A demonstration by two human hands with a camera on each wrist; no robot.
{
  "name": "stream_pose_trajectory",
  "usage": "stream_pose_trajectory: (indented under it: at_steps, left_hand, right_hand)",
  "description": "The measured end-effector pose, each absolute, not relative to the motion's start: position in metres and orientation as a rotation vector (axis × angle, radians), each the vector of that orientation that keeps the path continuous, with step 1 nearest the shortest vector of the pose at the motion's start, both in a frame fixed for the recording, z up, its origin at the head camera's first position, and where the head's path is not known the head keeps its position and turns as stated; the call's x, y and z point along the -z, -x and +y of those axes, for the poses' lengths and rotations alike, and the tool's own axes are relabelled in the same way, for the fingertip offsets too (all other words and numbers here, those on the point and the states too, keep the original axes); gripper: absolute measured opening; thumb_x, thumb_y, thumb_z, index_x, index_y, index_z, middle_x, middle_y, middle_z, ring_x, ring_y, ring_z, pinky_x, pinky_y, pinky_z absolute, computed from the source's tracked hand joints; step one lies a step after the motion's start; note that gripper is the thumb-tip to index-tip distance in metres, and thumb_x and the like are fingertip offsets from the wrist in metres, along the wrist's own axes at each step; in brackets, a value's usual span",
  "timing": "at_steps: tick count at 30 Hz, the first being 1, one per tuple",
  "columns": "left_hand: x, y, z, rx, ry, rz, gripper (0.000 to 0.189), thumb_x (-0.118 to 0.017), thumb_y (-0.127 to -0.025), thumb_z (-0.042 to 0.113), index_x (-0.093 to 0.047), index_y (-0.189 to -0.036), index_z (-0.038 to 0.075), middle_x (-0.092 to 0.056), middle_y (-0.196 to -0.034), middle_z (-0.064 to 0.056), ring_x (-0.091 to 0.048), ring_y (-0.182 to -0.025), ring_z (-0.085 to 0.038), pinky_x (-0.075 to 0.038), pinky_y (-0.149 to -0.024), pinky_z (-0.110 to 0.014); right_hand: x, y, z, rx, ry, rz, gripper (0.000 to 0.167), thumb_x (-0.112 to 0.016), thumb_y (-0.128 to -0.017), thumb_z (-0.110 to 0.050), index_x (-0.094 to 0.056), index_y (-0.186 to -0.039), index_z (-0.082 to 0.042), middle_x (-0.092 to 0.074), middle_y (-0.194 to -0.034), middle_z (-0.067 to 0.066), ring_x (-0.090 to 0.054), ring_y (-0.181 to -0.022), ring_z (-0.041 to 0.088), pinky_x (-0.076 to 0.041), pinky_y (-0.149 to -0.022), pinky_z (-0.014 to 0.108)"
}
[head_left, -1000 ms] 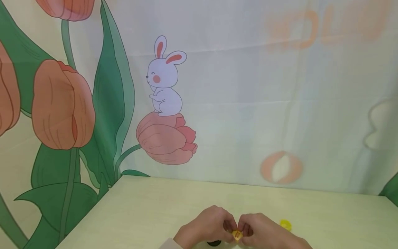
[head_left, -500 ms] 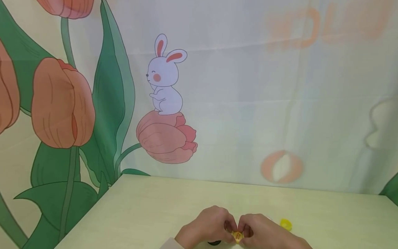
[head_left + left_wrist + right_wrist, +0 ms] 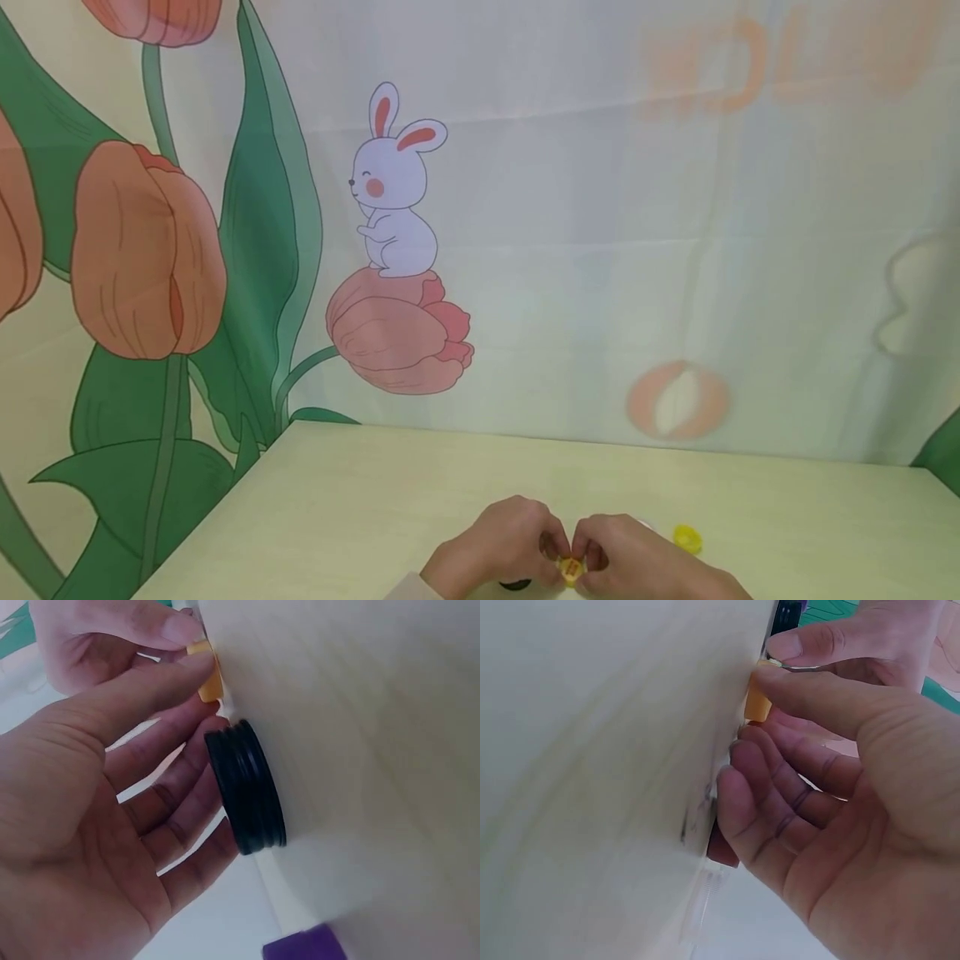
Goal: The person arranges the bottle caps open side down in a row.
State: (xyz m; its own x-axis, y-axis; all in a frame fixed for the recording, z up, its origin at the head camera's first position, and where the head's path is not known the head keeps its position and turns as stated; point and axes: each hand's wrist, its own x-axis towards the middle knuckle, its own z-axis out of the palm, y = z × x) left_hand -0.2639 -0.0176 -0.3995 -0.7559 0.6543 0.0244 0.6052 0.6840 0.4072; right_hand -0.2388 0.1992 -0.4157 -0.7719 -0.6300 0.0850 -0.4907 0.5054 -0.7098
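In the head view a small yellow piece [image 3: 572, 570] with a reddish-brown mark on its top sits low on the table, between my two hands. My left hand [image 3: 510, 540] pinches it from the left and my right hand [image 3: 636, 554] from the right, thumb and forefinger each. Seen from the left wrist, the same yellow piece [image 3: 210, 673] looks like a thick, short block. Just beneath the left hand's fingertips a black ribbed disc [image 3: 246, 787] stands at the table surface. The piece's underside is hidden.
A bright yellow ring-like piece [image 3: 687, 539] lies beyond the right hand, with a whitish thing partly hidden beside it. A purple object [image 3: 306, 946] is near the left hand. By the right hand are a brownish-red block [image 3: 722, 847] and a clear plastic item [image 3: 699, 904].
Both hands stay almost in place. Between the fingertips the yellow piece has turned slightly, so its marked top now looks rounder. The head view has shifted a little.
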Motion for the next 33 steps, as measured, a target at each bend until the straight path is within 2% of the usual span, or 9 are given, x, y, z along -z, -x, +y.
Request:
stream_pose_trajectory:
  at_steps: [8, 15, 20, 28, 33]
  left_hand:
    - [0.393, 0.268, -0.022, -0.699, -0.967, 2.685, 0.018, -0.092, -0.082, 0.017, -0.083, -0.098, 0.019, -0.069, -0.083, 0.019, -0.06, -0.077, 0.004, -0.05, -0.074, -0.017]
    - [0.39, 0.272, -0.02, -0.796, -1.008, 2.707, 0.024, -0.093, -0.082, 0.023, -0.083, -0.104, 0.019, -0.071, -0.089, 0.019, -0.064, -0.086, 0.002, -0.051, -0.078, -0.019]
    - [0.389, 0.275, -0.012, -0.853, -0.975, 2.691, 0.027, -0.092, -0.084, 0.023, -0.082, -0.108, 0.017, -0.074, -0.093, 0.015, -0.066, -0.09, -0.001, -0.052, -0.08, -0.021]
    - [0.389, 0.279, 0.008, -0.834, -1.003, 2.706, 0.03, -0.091, -0.085, 0.026, -0.081, -0.11, 0.014, -0.075, -0.096, 0.011, -0.066, -0.09, -0.002, -0.052, -0.08, -0.021]
    - [0.392, 0.277, 0.022, -0.802, -0.936, 2.77, 0.031, -0.093, -0.082, 0.028, -0.082, -0.108, 0.014, -0.075, -0.094, 0.012, -0.064, -0.087, 0.0, -0.051, -0.081, -0.02]
  right_hand:
    - [0.407, 0.24, 0.206, 1.135, 0.894, 2.512, 0.011, -0.078, -0.095, -0.01, -0.071, -0.104, -0.012, -0.067, -0.086, -0.007, -0.062, -0.077, 0.009, -0.051, -0.07, 0.029]
    - [0.396, 0.245, 0.216, 1.122, 1.007, 2.64, 0.018, -0.082, -0.094, -0.016, -0.069, -0.105, -0.01, -0.065, -0.085, -0.013, -0.061, -0.078, 0.004, -0.054, -0.072, 0.027]
    - [0.387, 0.247, 0.228, 1.117, 0.997, 2.741, 0.02, -0.082, -0.094, -0.021, -0.07, -0.106, -0.012, -0.067, -0.094, -0.012, -0.062, -0.086, 0.004, -0.054, -0.074, 0.029]
    - [0.393, 0.253, 0.247, 1.092, 0.931, 2.84, 0.02, -0.082, -0.095, -0.021, -0.071, -0.109, -0.012, -0.069, -0.107, -0.004, -0.065, -0.097, 0.021, -0.057, -0.078, 0.033]
    - [0.399, 0.257, 0.253, 1.053, 0.897, 2.858, 0.023, -0.083, -0.094, -0.021, -0.071, -0.111, -0.011, -0.069, -0.11, -0.003, -0.066, -0.099, 0.025, -0.057, -0.081, 0.036]
